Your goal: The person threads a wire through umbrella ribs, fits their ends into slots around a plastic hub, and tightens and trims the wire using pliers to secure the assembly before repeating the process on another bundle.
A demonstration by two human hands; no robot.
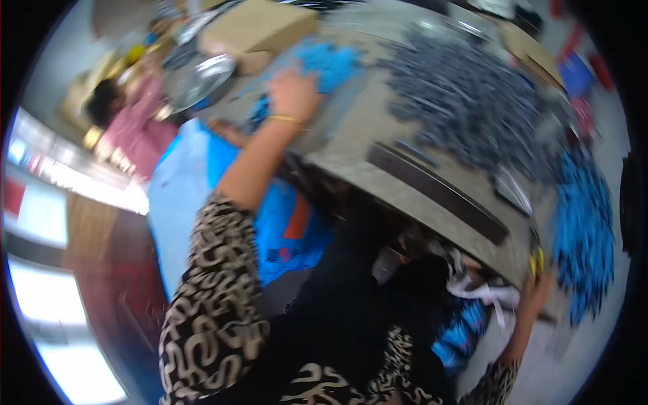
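Note:
My left hand (295, 94), with a yellow bangle at its wrist, reaches across the table to a small heap of bright blue pieces (331, 64). Its fingers are smeared by motion and partly lost against the blue, so I cannot tell whether they grip any. Low on the right, by the table's near corner, my right hand (536, 293) is closed around a small yellow-handled tool (537, 262). Its dark end points away from me; blur hides its exact kind. A long dark brown bar (439, 192) lies along the table's near edge.
A large heap of grey strips (466, 94) covers the table's far right part. Long blue strips (584, 229) hang at the right. A cardboard box (260, 27) stands at the back, a metal bowl (212, 77) left of it. Another person in pink (142, 128) is at far left.

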